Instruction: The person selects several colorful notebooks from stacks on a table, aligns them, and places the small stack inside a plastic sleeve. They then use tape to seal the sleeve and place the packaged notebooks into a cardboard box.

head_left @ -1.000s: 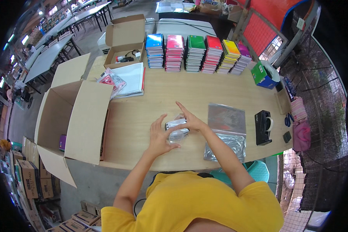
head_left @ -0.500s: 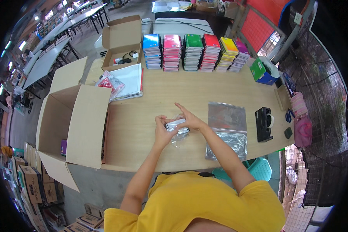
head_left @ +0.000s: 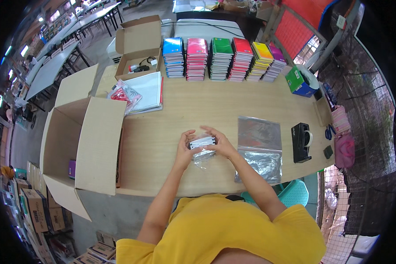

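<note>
Both hands are closing on a small dark pack in a clear plastic bag [head_left: 202,147], near the front middle of the table [head_left: 198,103]; left hand [head_left: 184,148] is gripping its left end with curled fingers, right hand [head_left: 221,144] is pinching the right end and top edge; bag tail is hanging loose below the pack, toward the person; pack is looking light and fairly stiff, the film soft, crinkly and likely slippery, so holding by the pack's ends rather than the loose film seems the safer grip; just to the right, flat clear bags [head_left: 259,149] are lying on the table, a black tape dispenser [head_left: 300,142] beyond them; stacks of coloured notebooks [head_left: 224,58] are lining the far edge, a green box [head_left: 297,81] at the far right; a spiral notebook [head_left: 147,91] and a red packet [head_left: 124,95] are sitting far left, a small open box [head_left: 141,44] behind them; a big open cardboard box [head_left: 81,136] is standing off the left end; table is plain light wood; room is looking like a hall with more long tables [head_left: 53,66] behind, cartons on the floor lower left.
</note>
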A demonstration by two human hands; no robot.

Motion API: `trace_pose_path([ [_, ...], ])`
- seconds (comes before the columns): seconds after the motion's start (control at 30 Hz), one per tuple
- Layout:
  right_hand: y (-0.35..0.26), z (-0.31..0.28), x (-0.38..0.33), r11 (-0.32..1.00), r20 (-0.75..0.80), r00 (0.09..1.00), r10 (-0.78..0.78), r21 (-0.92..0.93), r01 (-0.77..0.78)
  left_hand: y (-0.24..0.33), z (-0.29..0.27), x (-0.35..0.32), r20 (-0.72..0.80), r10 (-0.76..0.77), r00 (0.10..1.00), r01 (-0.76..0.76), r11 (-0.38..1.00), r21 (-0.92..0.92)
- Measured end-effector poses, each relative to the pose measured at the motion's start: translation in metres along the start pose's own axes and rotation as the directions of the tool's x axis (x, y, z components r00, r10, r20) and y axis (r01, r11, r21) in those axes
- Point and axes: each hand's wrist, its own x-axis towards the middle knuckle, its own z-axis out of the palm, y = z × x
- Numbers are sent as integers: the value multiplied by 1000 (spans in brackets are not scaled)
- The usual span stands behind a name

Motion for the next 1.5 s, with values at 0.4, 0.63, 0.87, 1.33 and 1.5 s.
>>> trace_pose_path([
  [0.4,-20,7,-27,765,23,865,-501,-455,455,-20,3,-11,-162,183,970,-162,978,135],
  [0.63,-52,-71,-111,846,-384,825,-414,-497,193,-28,3,-19,-187,266,946,-219,946,240],
  [0.87,-34,-361,-291,682,-985,140,98,-36,-730,-26,21,-20,-178,247,952,-212,957,197],
  [1.33,43,-347,-368,868,-964,213,162,37,-495,-34,17,-14,-199,209,958,-174,968,179],
  [1.5,52,-296,-312,613,-656,181,733,752,243,-26,5,-24,-216,211,953,-167,965,203],
])
